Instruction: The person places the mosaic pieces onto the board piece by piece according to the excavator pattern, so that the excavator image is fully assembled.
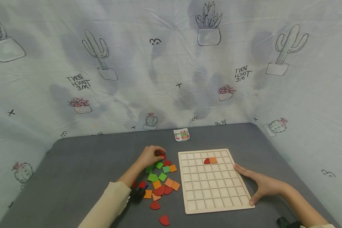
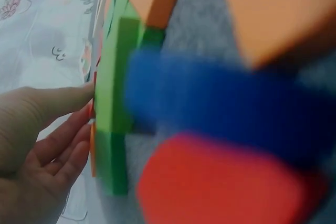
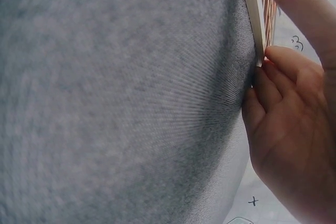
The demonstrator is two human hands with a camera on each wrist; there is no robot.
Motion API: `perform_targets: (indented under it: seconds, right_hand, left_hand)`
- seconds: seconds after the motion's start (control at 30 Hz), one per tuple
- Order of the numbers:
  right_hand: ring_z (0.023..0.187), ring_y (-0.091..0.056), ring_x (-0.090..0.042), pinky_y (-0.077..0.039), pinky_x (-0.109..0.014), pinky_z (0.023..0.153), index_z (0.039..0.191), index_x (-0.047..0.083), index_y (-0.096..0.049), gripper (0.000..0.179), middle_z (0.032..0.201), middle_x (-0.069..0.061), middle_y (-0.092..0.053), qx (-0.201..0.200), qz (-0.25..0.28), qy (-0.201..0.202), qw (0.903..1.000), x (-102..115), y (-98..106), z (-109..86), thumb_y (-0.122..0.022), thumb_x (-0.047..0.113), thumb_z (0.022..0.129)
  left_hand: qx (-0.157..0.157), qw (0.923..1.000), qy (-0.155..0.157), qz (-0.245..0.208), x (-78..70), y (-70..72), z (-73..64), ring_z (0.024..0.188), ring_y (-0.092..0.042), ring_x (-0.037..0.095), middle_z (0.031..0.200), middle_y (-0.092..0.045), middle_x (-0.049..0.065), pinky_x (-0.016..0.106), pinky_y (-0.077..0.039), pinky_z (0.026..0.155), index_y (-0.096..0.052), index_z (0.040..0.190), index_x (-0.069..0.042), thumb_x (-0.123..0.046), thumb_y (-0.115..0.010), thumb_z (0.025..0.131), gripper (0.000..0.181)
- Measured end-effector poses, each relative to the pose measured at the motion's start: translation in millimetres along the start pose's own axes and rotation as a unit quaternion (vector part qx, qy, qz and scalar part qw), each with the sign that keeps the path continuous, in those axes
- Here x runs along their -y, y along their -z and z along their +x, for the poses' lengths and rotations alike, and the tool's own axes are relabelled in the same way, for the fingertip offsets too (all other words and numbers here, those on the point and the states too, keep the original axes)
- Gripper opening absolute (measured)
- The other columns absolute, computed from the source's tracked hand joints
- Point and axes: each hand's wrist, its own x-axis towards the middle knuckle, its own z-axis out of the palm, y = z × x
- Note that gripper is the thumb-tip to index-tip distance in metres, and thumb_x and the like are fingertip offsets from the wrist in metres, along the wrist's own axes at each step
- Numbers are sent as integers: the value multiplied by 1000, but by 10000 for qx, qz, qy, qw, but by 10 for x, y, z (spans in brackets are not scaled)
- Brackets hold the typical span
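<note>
My left hand is over the far end of a pile of flat pieces, thumb and fingers pinching a red quarter-circle piece. In the left wrist view, green pieces partly hide those fingertips. To the right lies a pale wooden grid board; a red quarter-circle tile and an orange square tile sit side by side in its upper cells. With fingers spread and fairly straight, my right hand touches the board's right edge, the thumb near its front corner.
Several green squares, orange squares and red rounded pieces lie loose left of the board. A small pattern card lies at the back of the grey table. A printed cloth hangs behind and at the sides.
</note>
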Motion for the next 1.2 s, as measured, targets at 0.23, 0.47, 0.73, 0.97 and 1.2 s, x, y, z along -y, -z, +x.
perform_targets:
  seconds: [0.23, 0.47, 0.73, 0.97, 1.2]
  right_hand:
    - [123, -4, 18, -30, -18, 95, 149, 10, -12, 118, 151, -23, -9, 39, 20, -131, 9999, 12, -1, 1, -82, 40, 58]
    - [124, -5, 17, -29, -16, 95, 149, 10, -13, 119, 155, -9, -9, -11, -12, 41, 10000, 8, -5, -1, -82, 41, 58]
    - [123, -5, 20, -30, -16, 94, 149, 9, -13, 119, 151, -22, -10, -30, -78, -66, 9999, -6, -17, -5, -82, 42, 57]
    - [123, -5, 21, -29, -14, 94, 149, 9, -12, 120, 150, -25, -10, -22, -95, -97, 9999, -28, -35, -7, -82, 42, 56]
    - [123, -5, 20, -29, -15, 95, 149, 9, -13, 119, 151, -23, -10, -10, -43, -46, 10000, -27, -36, 2, -82, 41, 57]
  left_hand:
    - [-290, 9992, -131, -230, 68, -34, 16, 83, -62, 18, 96, -69, 4, 30, -50, 71, -69, 103, -8, -14, -73, 78, 25]
    - [-71, 9983, -306, -483, 133, -26, 17, 90, -63, 21, 100, -68, 6, 30, -51, 74, -69, 105, -8, -14, -74, 77, 29]
    - [-144, 9975, -359, -589, 153, -18, 34, 81, -62, 16, 94, -68, 3, 25, -51, 70, -69, 102, -9, -14, -75, 76, 27]
    - [-135, 9969, -317, -711, 106, 26, 46, 78, -62, 14, 93, -67, 3, 25, -50, 68, -69, 102, -9, -13, -75, 76, 26]
    - [-234, 9969, -383, -642, -8, 17, 65, 83, -63, 15, 94, -68, 1, 26, -51, 73, -69, 102, -7, -15, -75, 77, 27]
